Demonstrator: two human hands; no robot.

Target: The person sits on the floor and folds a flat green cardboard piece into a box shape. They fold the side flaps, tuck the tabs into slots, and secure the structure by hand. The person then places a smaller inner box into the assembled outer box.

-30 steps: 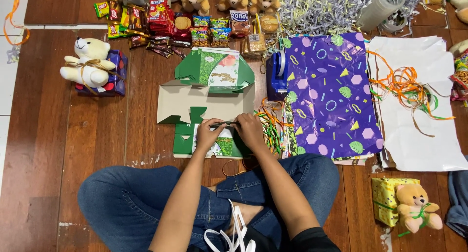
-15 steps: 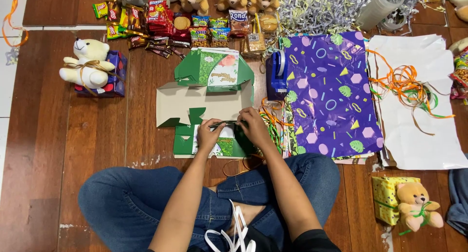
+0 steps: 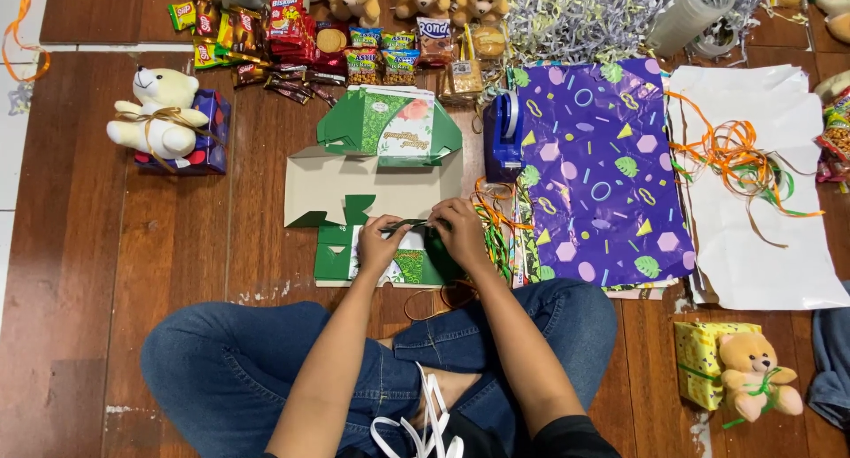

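On the brown wooden floor [image 3: 177, 245] before crossed legs, the left hand [image 3: 382, 243] and right hand [image 3: 460, 232] pinch what looks like a thin dark-green ribbon [image 3: 409, 222] between them, above the unfolded green printed cardboard box [image 3: 381, 188].

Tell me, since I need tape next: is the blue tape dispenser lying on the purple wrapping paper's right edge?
No: the blue tape dispenser stands at the left edge of the purple wrapping paper.

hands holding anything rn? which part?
Both hands pinch a thin dark green ribbon stretched between them: left hand at its left end, right hand at its right end, just above the green cardboard box on the floor.
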